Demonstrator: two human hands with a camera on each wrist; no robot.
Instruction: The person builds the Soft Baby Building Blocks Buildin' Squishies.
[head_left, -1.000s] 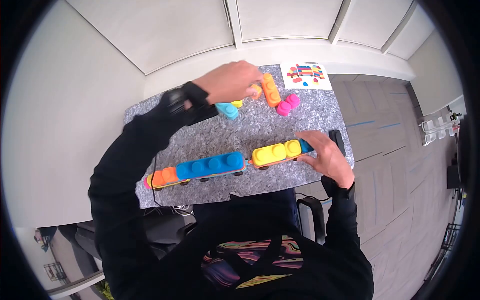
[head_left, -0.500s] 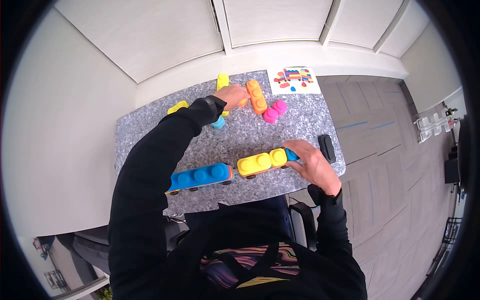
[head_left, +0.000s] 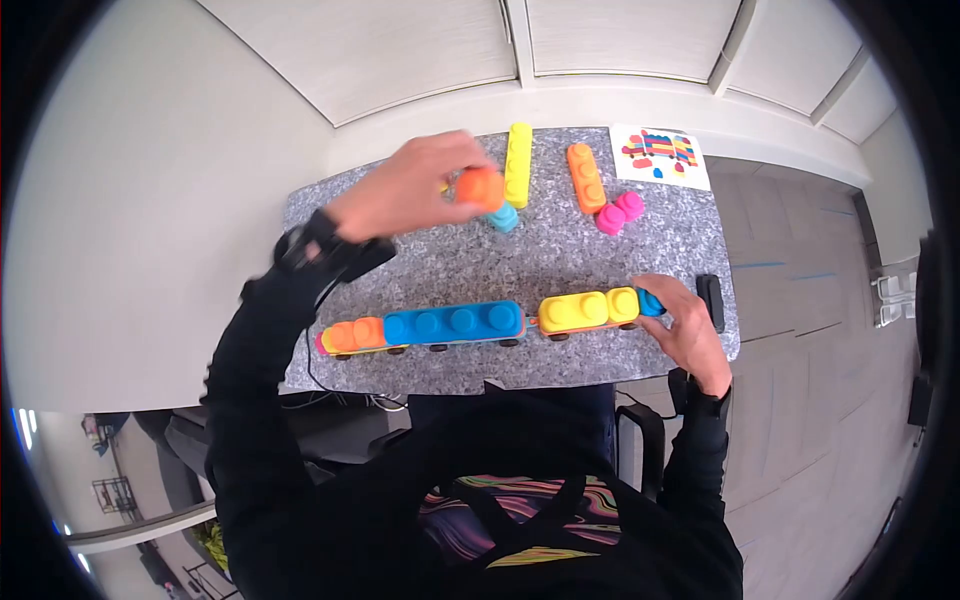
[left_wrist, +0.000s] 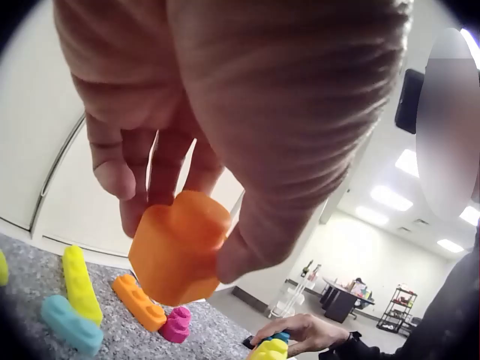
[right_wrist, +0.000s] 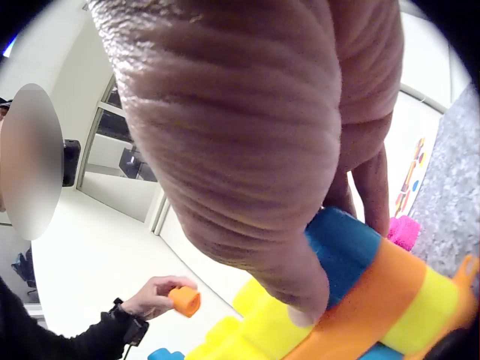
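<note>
My left hand (head_left: 410,188) pinches a small orange toy block (head_left: 480,188) between thumb and fingers, lifted over the far half of the table. In the left wrist view the block (left_wrist: 174,259) shows one rounded stud. A toy block train stretches along the near side, with orange blocks (head_left: 357,332) at its left, a long blue block (head_left: 455,322) in the middle and yellow blocks (head_left: 573,312) on the right car. At the train's right end, my right hand (head_left: 692,338) grips a small blue block (head_left: 651,302), which sits on an orange layer in the right wrist view.
Along the back of the speckled table (head_left: 440,270) lie a long yellow block (head_left: 517,165), a teal block (head_left: 504,218), a long orange block (head_left: 585,178) and a pink block (head_left: 620,213). A picture card (head_left: 660,160) lies at the far right corner, a black object (head_left: 710,302) by the right edge.
My left hand has picked up the small orange block from beside the long orange one, raising it and carrying it left. The right hand stays at the train's right end.
</note>
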